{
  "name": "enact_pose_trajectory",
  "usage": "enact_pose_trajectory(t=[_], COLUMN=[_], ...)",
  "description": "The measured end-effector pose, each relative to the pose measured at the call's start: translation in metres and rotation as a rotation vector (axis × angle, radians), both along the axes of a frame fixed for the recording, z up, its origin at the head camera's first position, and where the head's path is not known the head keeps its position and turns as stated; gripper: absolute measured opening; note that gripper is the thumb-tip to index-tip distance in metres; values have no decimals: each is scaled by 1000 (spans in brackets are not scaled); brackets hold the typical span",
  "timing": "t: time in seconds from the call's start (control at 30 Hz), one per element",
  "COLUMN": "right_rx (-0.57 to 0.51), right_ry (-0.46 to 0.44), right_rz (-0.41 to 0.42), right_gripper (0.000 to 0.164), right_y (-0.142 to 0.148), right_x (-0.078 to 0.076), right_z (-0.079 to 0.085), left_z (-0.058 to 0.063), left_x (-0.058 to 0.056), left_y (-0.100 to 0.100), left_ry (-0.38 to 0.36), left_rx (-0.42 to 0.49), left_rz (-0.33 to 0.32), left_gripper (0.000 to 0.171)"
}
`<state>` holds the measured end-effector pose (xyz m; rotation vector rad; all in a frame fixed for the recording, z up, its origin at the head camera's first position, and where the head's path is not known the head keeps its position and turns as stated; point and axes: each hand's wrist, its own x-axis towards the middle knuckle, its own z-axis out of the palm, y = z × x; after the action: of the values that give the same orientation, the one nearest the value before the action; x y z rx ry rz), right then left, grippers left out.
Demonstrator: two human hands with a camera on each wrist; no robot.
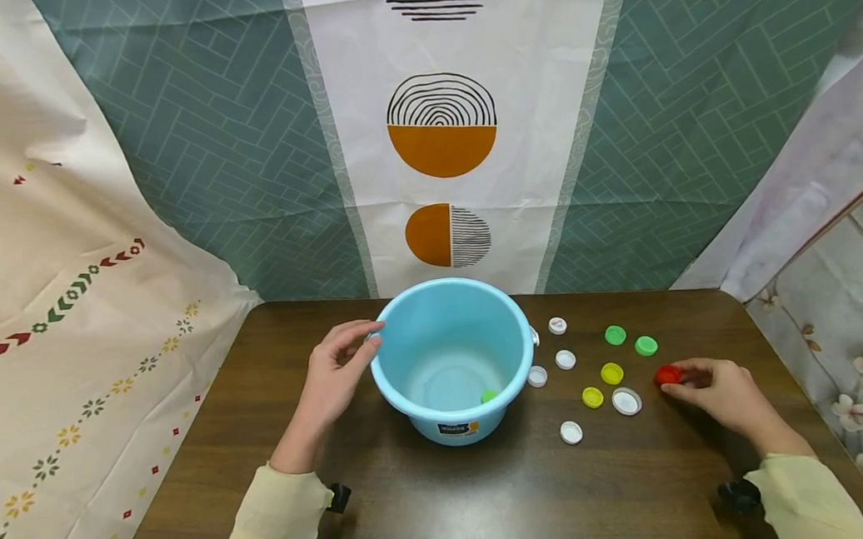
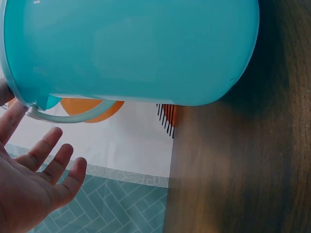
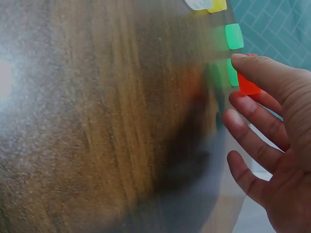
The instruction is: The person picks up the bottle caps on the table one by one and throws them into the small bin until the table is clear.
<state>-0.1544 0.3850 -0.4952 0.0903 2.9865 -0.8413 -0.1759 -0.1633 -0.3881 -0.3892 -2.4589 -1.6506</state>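
Left hand [image 1: 335, 376] pinches the blue bucket [image 1: 446, 327] around nine o'clock, probably just steadying it; right hand [image 1: 724, 393] pinches a red cap [image 1: 668, 375] out at three.

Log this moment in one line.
left hand: touching bucket | right hand: pinching red cap | inside bucket: green cap

Bucket [image 1: 450, 322], caps [image 1: 626, 401] on brown table [image 1: 493, 507]

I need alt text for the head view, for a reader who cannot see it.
A person's right hand pinches a red cap; their left hand holds the rim of a blue bucket. More caps, in white, yellow and green, lie on a brown table.
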Motion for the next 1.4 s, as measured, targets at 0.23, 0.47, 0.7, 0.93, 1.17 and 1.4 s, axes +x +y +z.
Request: enact_pose_trajectory(t=[0.23, 0.47, 0.7, 0.93, 1.17, 1.4], right_rx=[-25, -35, -42, -64, -74, -94], right_ry=[21, 99, 162, 185, 200, 215], right_rz=[-37, -39, -30, -33, -32, -35], right_gripper=[64, 59, 55, 53, 53, 49], right_y=[2, 1, -2, -9, -18, -30], right_x=[-1, -3, -4, -10, -19, -25], right_z=[2, 7, 15, 25, 36, 50], left_z=[1, 1, 0, -1, -1, -2], left_x=[1, 2, 2, 1, 1, 2], left_y=[0, 0, 0, 0, 0, 0], left_ry=[-5, -5, -9, 2, 10, -1], left_rx=[-5, -3, -3, -7, -5, 8], left_rz=[6, 8, 12, 9, 5, 1], left_gripper=[28, 28, 28, 28, 29, 29])
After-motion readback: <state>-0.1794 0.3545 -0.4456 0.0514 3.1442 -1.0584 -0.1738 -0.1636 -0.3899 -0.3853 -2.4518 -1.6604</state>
